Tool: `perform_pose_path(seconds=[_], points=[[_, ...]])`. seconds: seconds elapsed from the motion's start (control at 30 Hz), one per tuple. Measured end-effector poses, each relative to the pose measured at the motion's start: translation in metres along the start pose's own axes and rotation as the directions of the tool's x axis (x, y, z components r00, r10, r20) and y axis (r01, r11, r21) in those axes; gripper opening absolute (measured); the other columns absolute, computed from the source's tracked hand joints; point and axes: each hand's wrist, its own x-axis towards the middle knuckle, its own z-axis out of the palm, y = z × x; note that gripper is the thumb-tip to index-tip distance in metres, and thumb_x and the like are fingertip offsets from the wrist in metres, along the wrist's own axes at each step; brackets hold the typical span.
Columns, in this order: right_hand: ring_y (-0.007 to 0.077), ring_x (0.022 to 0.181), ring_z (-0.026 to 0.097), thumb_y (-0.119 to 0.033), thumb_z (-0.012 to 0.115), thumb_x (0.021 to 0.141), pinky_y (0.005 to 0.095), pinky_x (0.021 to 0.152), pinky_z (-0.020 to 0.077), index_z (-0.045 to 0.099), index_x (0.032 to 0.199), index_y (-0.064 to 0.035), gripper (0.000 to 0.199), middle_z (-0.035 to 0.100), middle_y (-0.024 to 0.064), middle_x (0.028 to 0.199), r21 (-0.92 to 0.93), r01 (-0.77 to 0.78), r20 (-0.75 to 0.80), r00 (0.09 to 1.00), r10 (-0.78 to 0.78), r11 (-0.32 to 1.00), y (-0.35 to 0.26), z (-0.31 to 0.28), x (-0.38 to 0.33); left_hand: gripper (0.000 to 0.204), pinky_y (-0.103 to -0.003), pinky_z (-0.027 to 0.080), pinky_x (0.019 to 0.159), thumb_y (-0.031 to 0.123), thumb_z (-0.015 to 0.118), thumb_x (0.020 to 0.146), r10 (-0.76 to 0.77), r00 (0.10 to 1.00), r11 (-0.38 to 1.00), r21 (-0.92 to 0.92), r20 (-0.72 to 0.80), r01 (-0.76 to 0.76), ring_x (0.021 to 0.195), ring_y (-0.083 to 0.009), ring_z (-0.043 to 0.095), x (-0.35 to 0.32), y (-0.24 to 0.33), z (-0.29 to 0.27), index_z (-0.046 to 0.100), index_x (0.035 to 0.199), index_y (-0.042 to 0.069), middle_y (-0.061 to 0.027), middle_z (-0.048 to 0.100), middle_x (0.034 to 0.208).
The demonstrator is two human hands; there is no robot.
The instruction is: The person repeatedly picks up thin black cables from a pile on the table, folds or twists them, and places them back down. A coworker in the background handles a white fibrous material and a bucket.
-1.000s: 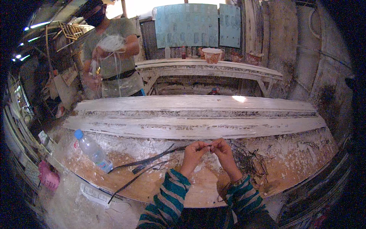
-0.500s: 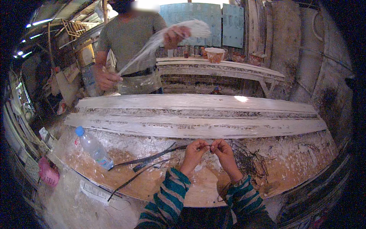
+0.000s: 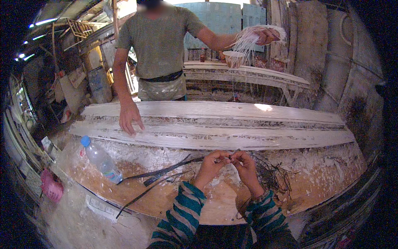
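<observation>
Now that the co-worker (image 3: 161, 56) has swung white fibres (image 3: 249, 36) upper right, I see left hand (image 3: 212, 164) and right hand (image 3: 246, 167), centre frame, still pinching a dark scrap (image 3: 230, 157), work undisturbed

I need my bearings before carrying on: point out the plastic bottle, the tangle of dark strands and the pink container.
Plastic bottle (image 3: 99, 158): head view, on the middle of its clear body.
Tangle of dark strands (image 3: 271, 176): head view, on its dense middle.
Pink container (image 3: 52, 186): head view, on its side wall.
</observation>
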Motion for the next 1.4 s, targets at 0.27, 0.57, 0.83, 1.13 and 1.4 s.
perform_pose_path(seconds=[0.27,0.57,0.83,1.13,1.4], points=[[0.0104,0.075,0.053,-0.005,0.060,0.079,0.0254,0.071,0.0434,0.055,0.080,-0.0029,0.006,0.056,0.0021,0.077,-0.108,-0.012,-0.005,1.000,0.012,0.994,0.001,0.000,-0.001,0.020,-0.025,0.043,0.073,0.016,0.065,0.077,-0.052,0.998,0.988,-0.143,0.045,0.058,0.079,-0.0113,0.055,-0.001,0.001,-0.004,0.061,0.092,0.002,-0.0038,0.062,0.085],[0.0111,0.076,0.053,-0.006,0.062,0.078,0.0262,0.072,0.0438,0.055,0.081,-0.0029,0.008,0.057,0.0023,0.078,-0.193,-0.001,0.013,1.000,0.004,0.981,-0.003,0.002,-0.003,0.018,-0.023,0.042,0.072,0.017,0.065,0.077,-0.206,0.973,0.934,-0.275,0.103,0.226,0.076,-0.0095,0.054,0.001,-0.007,-0.009,0.062,0.088,0.004,-0.0024,0.062,0.083],[0.0122,0.082,0.055,-0.006,0.063,0.078,0.0268,0.073,0.0456,0.055,0.094,-0.0021,0.018,0.057,0.0044,0.087,-0.101,-0.014,-0.008,1.000,0.013,0.995,-0.008,0.008,-0.003,0.013,-0.018,0.037,0.060,0.017,0.063,0.079,-0.248,0.962,0.884,-0.379,0.116,0.273,0.066,-0.0046,0.049,0.002,-0.016,-0.009,0.061,0.086,0.006,0.0006,0.061,0.079],[0.0116,0.070,0.058,-0.005,0.059,0.080,0.0251,0.064,0.0483,0.056,0.094,0.0007,0.015,0.060,0.0061,0.080,-0.085,-0.086,0.022,0.996,0.089,0.993,-0.004,0.006,-0.003,0.012,-0.020,0.041,0.066,0.012,0.061,0.079,-0.254,0.966,0.864,-0.437,0.056,0.252,0.073,-0.0068,0.053,-0.001,-0.010,-0.005,0.059,0.087,0.003,-0.0012,0.061,0.082],[0.0129,0.068,0.059,-0.010,0.059,0.081,0.0257,0.059,0.0472,0.060,0.094,-0.0027,0.015,0.063,0.0063,0.079,-0.015,-0.178,-0.006,0.984,0.177,0.984,0.000,0.008,-0.005,0.009,-0.021,0.041,0.069,0.012,0.060,0.080,-0.311,0.950,0.851,-0.436,0.030,0.292,0.075,-0.0075,0.052,-0.001,-0.008,-0.003,0.058,0.084,0.004,0.0004,0.058,0.079]])
